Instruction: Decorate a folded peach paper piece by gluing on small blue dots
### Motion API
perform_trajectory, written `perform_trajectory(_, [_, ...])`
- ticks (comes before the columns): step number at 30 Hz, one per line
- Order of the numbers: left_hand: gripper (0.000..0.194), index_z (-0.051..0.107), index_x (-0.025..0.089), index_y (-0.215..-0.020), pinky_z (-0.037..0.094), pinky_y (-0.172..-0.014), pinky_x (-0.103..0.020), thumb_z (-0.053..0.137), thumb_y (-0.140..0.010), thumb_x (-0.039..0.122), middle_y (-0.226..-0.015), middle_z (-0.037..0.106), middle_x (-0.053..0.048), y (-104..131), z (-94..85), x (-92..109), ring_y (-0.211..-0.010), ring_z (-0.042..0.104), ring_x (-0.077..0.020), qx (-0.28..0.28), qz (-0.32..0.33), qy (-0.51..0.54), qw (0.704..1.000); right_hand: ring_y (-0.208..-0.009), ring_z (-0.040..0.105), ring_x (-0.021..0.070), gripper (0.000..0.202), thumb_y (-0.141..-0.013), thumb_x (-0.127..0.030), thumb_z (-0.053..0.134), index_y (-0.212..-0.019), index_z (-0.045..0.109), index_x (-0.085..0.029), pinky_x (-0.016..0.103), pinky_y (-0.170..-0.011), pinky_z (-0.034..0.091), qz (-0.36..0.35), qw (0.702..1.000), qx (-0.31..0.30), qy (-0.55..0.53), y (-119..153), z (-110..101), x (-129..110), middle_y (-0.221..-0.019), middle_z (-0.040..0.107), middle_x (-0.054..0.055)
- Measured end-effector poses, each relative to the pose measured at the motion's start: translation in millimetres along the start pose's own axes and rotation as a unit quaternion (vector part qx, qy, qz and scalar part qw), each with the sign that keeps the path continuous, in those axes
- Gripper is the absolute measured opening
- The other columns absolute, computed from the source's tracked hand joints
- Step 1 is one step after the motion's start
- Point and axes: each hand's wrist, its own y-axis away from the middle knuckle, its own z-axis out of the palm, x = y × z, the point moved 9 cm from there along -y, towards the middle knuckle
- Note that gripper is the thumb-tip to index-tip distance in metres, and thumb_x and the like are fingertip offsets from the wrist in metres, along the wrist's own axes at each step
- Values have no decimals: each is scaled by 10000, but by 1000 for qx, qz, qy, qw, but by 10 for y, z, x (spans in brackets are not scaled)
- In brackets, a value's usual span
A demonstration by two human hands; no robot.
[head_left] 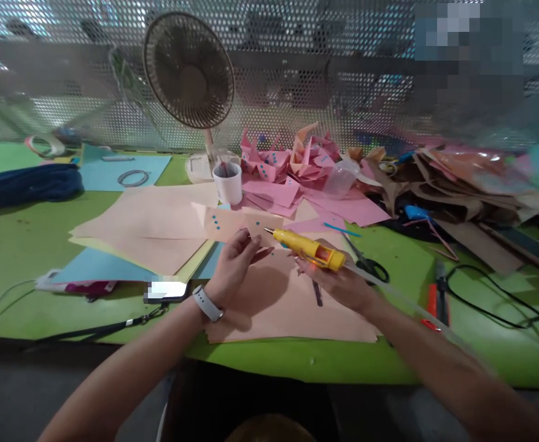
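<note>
In the head view my right hand (336,279) grips a yellow glue gun (309,248), its metal nozzle pointing left. A clear glue stick runs out of its back end. My left hand (237,264), with a light watch band at the wrist, pinches the lower edge of a folded peach paper piece (232,224) marked with blue dots. The nozzle is just right of the left fingers, over that paper. Beneath both hands lies a large peach sheet (283,307). A dark metal strip (317,293) shows below the right hand.
A fan (189,70) and a white cup (228,183) stand at the back. Folded pink papers (274,162) are heaped behind the hands. Scissors (373,269), a red cutter (432,304) and black cable (485,307) lie right. Peach sheets (145,215) and a phone (166,290) are left.
</note>
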Motion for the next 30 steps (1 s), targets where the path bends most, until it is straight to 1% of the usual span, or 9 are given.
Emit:
perform_trajectory(3, [195, 699, 206, -932, 540, -932, -351, 715, -792, 341, -1077, 651, -33, 6, 10, 15, -973, 629, -171, 2, 4, -12, 1000, -792, 664, 172, 190, -839, -330, 643, -1003, 645, -233, 301, -749, 554, -2, 1000, -14, -3, 14, 33, 22, -917, 696, 17])
perform_trajectory(6, [232, 695, 203, -969, 541, -936, -365, 717, -791, 351, -1095, 647, -39, 13, 16, 19, -987, 624, -179, 0, 2, -19, 1000, -738, 651, 156, 215, -851, -333, 629, -1037, 646, -226, 302, -739, 544, -16, 1000, -10, 22, 32, 28, 33, -888, 690, 12])
perform_trajectory(9, [242, 688, 189, -958, 536, -946, -376, 721, -789, 359, -1093, 640, -38, 26, 20, 18, -973, 625, -175, -2, -1, -24, 1000, -767, 651, 164, 252, -865, -339, 610, -1085, 623, -217, 307, -739, 541, -26, 999, -6, 36, 43, 23, 33, -898, 687, 20])
perform_trajectory(12, [232, 682, 186, -936, 535, -945, -376, 718, -791, 364, -1099, 625, -32, 32, 25, 18, -990, 615, -175, -6, 1, -26, 1000, -804, 649, 173, 245, -869, -342, 603, -1076, 616, -210, 301, -728, 538, -29, 998, -5, 52, 41, 29, 31, -930, 685, 28])
perform_trajectory(16, [243, 681, 183, -928, 537, -940, -380, 715, -790, 380, -1075, 622, -33, 25, 26, 13, -966, 617, -172, -11, 4, -27, 1000, -740, 633, 154, 255, -868, -321, 607, -1095, 607, -205, 279, -665, 522, -21, 998, -1, 54, 39, 31, 27, -902, 678, 20])
perform_trajectory(18, [259, 678, 184, -946, 535, -942, -383, 716, -788, 385, -1097, 619, -38, 22, 30, 11, -969, 618, -176, -14, 4, -29, 999, -716, 625, 144, 237, -873, -321, 604, -1077, 614, -201, 271, -651, 513, -23, 998, -5, 50, 40, 39, 7, -876, 675, 15])
perform_trajectory(21, [269, 674, 185, -962, 531, -948, -384, 715, -788, 386, -1120, 614, -41, 22, 34, 13, -985, 615, -181, -14, 3, -34, 999, -721, 621, 142, 200, -887, -334, 586, -1026, 637, -200, 267, -647, 505, -28, 998, -9, 59, 44, 46, -20, -877, 674, 18])
perform_trajectory(26, [247, 676, 188, -954, 524, -961, -391, 705, -799, 378, -1102, 624, -34, 31, 38, 13, -988, 616, -180, -14, 0, -40, 999, -728, 611, 143, 203, -892, -336, 575, -1037, 643, -211, 266, -636, 500, -36, 996, -12, 78, 51, 48, -28, -930, 670, 26])
perform_trajectory(30, [240, 674, 186, -946, 526, -959, -386, 705, -799, 373, -1100, 627, -33, 33, 32, 19, -986, 617, -179, -11, 5, -42, 999, -702, 598, 139, 193, -894, -331, 566, -1026, 638, -210, 262, -616, 502, -44, 996, -11, 82, 50, 40, -45, -906, 659, 27])
